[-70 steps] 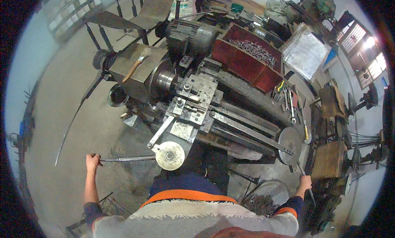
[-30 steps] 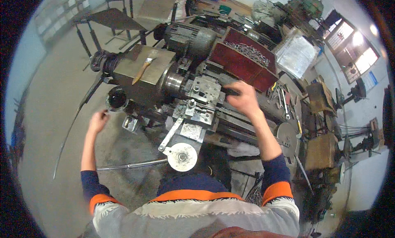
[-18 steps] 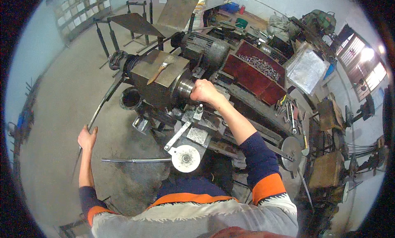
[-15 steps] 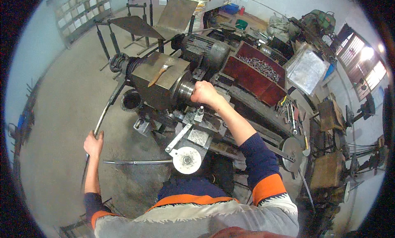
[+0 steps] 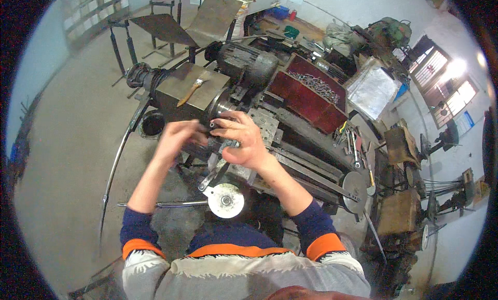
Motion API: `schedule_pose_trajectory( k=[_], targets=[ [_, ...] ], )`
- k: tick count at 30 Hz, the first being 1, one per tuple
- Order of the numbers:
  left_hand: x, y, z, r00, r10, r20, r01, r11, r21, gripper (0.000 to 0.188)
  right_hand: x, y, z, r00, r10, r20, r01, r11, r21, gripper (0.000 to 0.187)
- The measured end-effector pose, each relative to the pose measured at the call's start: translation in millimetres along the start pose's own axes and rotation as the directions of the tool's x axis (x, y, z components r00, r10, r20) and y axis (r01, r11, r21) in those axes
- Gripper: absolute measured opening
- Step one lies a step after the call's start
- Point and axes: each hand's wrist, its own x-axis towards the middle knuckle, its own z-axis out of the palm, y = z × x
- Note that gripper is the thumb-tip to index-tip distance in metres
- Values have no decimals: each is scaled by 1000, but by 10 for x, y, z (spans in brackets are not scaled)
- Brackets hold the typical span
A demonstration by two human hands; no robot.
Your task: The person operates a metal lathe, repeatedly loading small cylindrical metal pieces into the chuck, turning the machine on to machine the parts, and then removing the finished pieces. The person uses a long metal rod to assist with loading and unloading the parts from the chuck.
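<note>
Both hands are together in front of the lathe's steel chuck point(image 5: 222, 107), over the machine's carriage. My right hand point(image 5: 244, 141) has its fingers bent, with a small round metal part point(image 5: 212, 125) at the fingertips; a dark hole shows in its end. Just left of it my left hand point(image 5: 182, 138) is smeared by motion, so its fingers cannot be read. Below the hands are a metal lever point(image 5: 211, 178) and a pale round handwheel point(image 5: 226, 200). A wooden-handled brush point(image 5: 190, 92) lies on the flat headstock cover point(image 5: 174, 87).
A long thin rod point(image 5: 118, 160) slants down left of the lathe. Behind the machine are a motor point(image 5: 249, 61) and a dark red box point(image 5: 311, 113) of small metal pieces. Wrenches point(image 5: 357, 149) lie to the right. Metal stands point(image 5: 218, 19) with sloping plates stand at the far left.
My left hand has left the rod and come to the middle beside my right hand. My right hand has drawn back from the chuck, its fingers opening out around the small part.
</note>
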Motion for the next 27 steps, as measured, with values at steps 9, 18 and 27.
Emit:
schedule_pose_trajectory(
  k=[9,18,27],
  targets=[
    [243,-260,574,992,72,106,-59,991,-122,26,-324,-13,-62,992,118,-40,-121,989,-89,37],
    [76,-36,-18,962,120,247,-262,673,692,30,-296,536,-56,952,238,195,-199,959,-200,28],
    [-1262,77,-1603,885,159,-438,430,87,899,27,-47,1190,248,634,686,356,-578,727,-371,29]
  ],
)
